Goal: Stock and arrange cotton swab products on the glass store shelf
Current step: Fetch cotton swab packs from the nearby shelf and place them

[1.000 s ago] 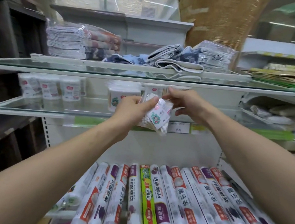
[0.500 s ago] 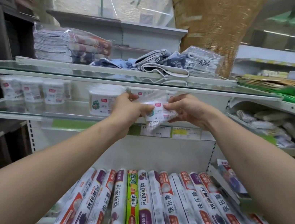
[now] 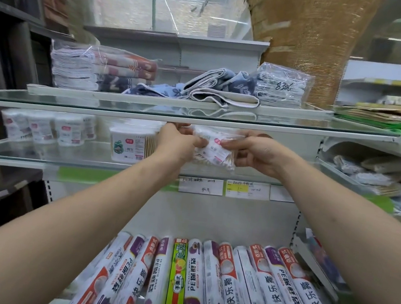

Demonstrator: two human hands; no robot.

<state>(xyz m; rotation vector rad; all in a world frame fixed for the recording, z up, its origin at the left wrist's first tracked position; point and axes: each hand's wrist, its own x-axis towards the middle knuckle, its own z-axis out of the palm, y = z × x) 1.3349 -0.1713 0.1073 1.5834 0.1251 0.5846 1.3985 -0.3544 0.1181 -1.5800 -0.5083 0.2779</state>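
i have both hands up at the glass shelf (image 3: 70,156), just under the upper pane, with a swab packet (image 3: 213,151) held between them above the shelf's front right part. my left hand (image 3: 178,143) pinches its left end, fingers curled round the film, and my right hand (image 3: 253,154) pinches the right end the same way. i judge the packet very light and soft: thin clear film, slippery and crinkly, with loose wooden-stemmed swabs inside that would shift or bend if i squeezed the middle. holding it by the two ends looks right to me, since that keeps the sticks lying straight; whether more than one packet is in the grip i cannot tell. just left of the packet on the same shelf stands a white tub (image 3: 128,144), upright, with pale sticks showing at its right side, so i take it to be full of swabs. farther left on that shelf is a row of small tubs (image 3: 43,127), upright and close together, blurred; their contents i cannot make out. below the shelf lie rolls of wrap (image 3: 201,286).
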